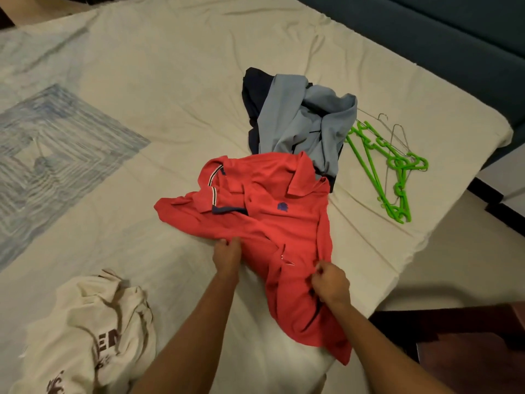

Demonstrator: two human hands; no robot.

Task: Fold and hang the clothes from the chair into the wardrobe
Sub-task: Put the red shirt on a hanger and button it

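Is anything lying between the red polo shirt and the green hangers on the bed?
Nothing visible does. Both hands, left and right, already grip the red polo shirt. Bare sheet separates it from the green hangers; the light blue garment lies farther back.

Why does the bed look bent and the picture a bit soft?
Head view: the wide-angle lens curves the bed edges; dim, warm light leaves the corners dark; detail is soft, notably on the patterned sheet; the red shirt, both hands and green hangers still read clearly.
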